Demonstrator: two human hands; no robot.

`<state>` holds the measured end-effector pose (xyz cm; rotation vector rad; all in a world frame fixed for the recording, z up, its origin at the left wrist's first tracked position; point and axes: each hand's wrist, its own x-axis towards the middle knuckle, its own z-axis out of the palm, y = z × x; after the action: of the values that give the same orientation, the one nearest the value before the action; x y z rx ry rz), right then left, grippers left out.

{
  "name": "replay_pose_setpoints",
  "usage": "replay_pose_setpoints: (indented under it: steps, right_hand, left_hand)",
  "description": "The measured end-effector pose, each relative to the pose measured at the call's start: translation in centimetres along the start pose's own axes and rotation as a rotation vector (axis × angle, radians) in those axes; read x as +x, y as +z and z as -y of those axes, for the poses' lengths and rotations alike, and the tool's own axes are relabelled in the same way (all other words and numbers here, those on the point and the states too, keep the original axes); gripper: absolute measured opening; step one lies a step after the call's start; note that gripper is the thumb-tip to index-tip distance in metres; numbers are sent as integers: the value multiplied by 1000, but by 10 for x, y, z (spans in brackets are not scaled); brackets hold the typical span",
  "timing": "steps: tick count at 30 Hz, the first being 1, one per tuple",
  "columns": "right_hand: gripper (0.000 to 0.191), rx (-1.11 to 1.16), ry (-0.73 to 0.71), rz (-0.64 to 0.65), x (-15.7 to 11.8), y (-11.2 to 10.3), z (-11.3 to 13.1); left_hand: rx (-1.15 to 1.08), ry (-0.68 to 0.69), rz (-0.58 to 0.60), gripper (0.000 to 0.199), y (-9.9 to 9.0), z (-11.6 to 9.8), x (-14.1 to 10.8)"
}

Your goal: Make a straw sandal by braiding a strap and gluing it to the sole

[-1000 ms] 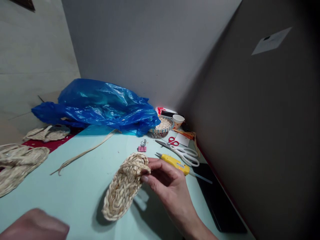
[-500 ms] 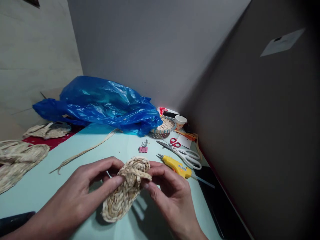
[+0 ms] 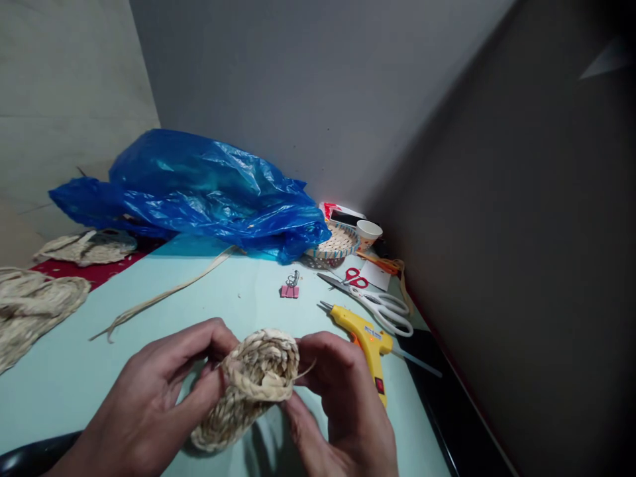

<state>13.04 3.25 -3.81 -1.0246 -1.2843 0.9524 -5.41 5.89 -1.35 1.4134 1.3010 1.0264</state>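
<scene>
Between my hands, above the table, is a small slipper (image 3: 223,421) of braided straw, tilted so the front under its strap shows. My left hand (image 3: 159,391) pinches the strap's left end against the sole's edge. At the right end of the strap, my right hand (image 3: 342,404) grips with thumb below and fingers behind. A thin loose fibre sticks out beside those fingers. The undersides of my fingers are partly hidden. Just beyond my right hand lies a yellow glue gun (image 3: 360,331) with a glue stick in its back.
White-handled scissors (image 3: 377,305), small red-handled scissors (image 3: 356,278) and a pink binder clip (image 3: 289,290) lie ahead. Behind are a blue plastic bag (image 3: 209,192), a woven basket (image 3: 338,242) and a paper cup (image 3: 368,233). Larger straw slippers (image 3: 40,311) and a straw strip (image 3: 169,291) lie left.
The slipper has tilted so the opening beneath its strap now faces me. Both hands have shifted slightly lower, still holding it. The view has turned a little.
</scene>
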Motion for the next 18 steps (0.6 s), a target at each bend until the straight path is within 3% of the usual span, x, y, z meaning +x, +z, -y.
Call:
replay_pose_setpoints:
  steps: [6,13,15,18]
  right_hand:
    - [32,55,101,-13,13,0,5]
    - [27,55,107,38,30,-11,15]
    - [27,58,132,25,32,-10,18]
    - [31,104,207,33,34,-10,20]
  left_hand:
    - [-155,-78,93,28,5,2,7]
    - [-129,-22,169,47,4,9,13]
    - [-29,36,130,43,4,11,12]
    - [236,284,-63,37,6,11,11]
